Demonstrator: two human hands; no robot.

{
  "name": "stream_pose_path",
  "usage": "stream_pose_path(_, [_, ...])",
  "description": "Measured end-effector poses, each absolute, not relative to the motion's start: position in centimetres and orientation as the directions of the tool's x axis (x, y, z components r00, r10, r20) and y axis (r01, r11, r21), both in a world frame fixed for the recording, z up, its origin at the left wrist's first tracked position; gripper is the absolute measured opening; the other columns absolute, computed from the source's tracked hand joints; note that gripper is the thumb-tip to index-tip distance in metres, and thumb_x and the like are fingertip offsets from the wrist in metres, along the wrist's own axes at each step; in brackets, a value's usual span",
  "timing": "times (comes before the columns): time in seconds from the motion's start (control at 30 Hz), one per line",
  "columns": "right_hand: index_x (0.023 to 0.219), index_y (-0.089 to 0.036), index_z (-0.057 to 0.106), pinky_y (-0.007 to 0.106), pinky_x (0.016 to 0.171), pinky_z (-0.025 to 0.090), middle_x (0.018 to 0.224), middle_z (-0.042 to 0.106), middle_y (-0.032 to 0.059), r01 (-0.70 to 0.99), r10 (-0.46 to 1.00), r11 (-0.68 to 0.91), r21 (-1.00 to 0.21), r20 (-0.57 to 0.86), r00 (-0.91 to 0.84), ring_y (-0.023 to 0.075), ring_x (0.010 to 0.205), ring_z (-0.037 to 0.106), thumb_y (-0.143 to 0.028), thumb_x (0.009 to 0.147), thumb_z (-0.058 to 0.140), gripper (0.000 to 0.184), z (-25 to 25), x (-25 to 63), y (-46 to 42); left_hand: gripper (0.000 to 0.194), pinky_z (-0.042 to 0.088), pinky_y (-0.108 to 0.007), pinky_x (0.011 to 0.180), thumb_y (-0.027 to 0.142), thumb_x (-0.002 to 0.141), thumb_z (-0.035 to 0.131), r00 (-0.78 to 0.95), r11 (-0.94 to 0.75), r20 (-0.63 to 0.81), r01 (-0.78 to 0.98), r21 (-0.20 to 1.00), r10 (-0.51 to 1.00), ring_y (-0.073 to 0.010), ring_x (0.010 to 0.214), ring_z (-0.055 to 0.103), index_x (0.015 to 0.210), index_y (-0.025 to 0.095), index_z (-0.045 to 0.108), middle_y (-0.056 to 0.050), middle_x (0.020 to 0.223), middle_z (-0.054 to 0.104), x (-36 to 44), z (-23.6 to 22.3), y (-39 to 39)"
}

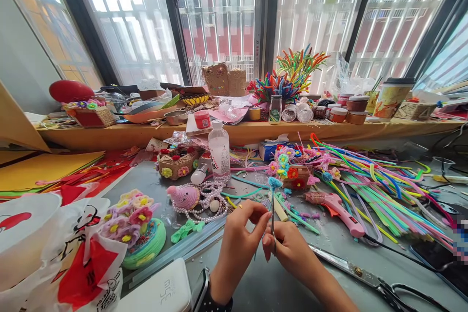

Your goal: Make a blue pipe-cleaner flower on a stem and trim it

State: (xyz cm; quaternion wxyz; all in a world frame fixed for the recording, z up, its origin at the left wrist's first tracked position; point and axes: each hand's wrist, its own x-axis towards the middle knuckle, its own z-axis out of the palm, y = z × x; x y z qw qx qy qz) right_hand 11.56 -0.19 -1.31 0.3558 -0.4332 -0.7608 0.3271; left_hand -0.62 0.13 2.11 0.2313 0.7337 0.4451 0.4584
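Observation:
Near the middle of the table, my left hand [241, 234] pinches the thin stem of a small blue pipe-cleaner flower [275, 184]. The fluffy blue head stands above my fingertips. My right hand [288, 244] grips a small pair of scissors [273, 217], blades pointing up beside the stem and close under the blue head. Whether the blades touch the flower I cannot tell. Behind my hands lies a pale glue stick [279, 208] among pipe-cleaner scraps. A pink hot glue gun [338, 210] rests to the right of them.
Large scissors [360, 273] lie at front right. Bundled pipe cleaners [391, 204] spread at the right. A clear bottle [218, 153], pearl strings [215, 200] and a pink crocheted piece [184, 197] sit left of centre. A white power bank [161, 288] is at front left.

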Motion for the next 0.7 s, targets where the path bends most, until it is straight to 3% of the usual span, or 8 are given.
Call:
stream_pose_path(0.37, [0.040, -0.013, 0.055, 0.021, 0.050, 0.031, 0.046, 0.050, 0.0020, 0.454, 0.891, 0.420, -0.786, 0.260, -0.373, 0.0110, 0.050, 0.049, -0.070, 0.070, 0.013, 0.077, -1.61, 11.66, 0.09, 0.009, 0.043, -0.022, 0.057, 0.019, 0.075, 0.048, 0.186, -0.501, 0.471, 0.451, 0.739, 0.862, -0.0112, 0.060, 0.052, 0.068, 0.016, 0.053, 0.000, 0.064, 0.056, -0.53, 2.34, 0.11])
stream_pose_path(0.7, [0.032, -0.015, 0.047, 0.020, 0.047, 0.030, 0.036, 0.043, 0.0003, 0.457, 0.906, 0.395, -0.797, 0.255, -0.337, 0.0088, 0.041, 0.043, -0.069, 0.071, 0.016, 0.074, -1.25, 11.47, 0.05, 0.010, 0.042, -0.021, 0.056, 0.018, 0.074, 0.048, 0.181, -0.505, 0.482, 0.480, 0.717, 0.857, -0.0111, 0.059, 0.052, 0.065, 0.016, 0.053, 0.000, 0.061, 0.055, -0.57, 2.29, 0.23])
